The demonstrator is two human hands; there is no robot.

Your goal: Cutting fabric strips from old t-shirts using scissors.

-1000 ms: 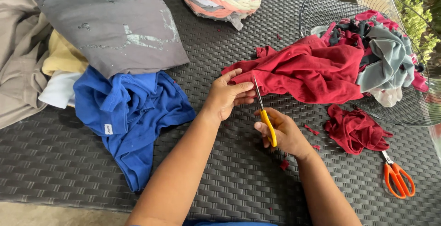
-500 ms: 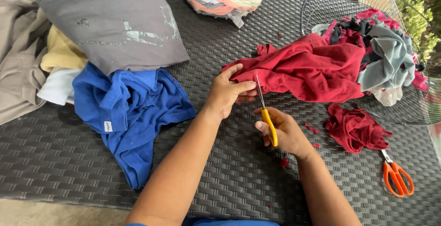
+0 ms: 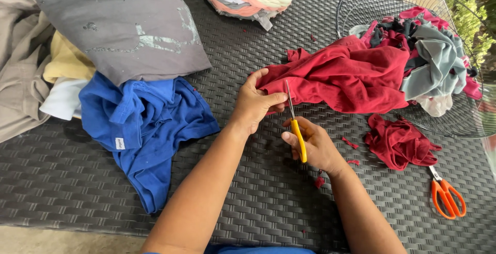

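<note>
Hands barely shifted; left hand (image 3: 254,104) fingers pinching red cloth (image 3: 341,78), right hand (image 3: 315,145) gripping yellow scissors (image 3: 297,130); wire basket (image 3: 361,6) holds fabric scraps (image 3: 434,63).

Both forearms are bare from elbow to wrist, with no sleeves reaching into view. The left hand (image 3: 257,104) and right hand (image 3: 312,144) wear no gloves, rings or watch. A strip of blue clothing (image 3: 258,250) shows at the bottom edge.

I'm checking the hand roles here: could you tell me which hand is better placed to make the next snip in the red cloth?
Probably the right hand: it grips the yellow-handled scissors, blades at the red cloth, whose edge the left hand pinches.
</note>
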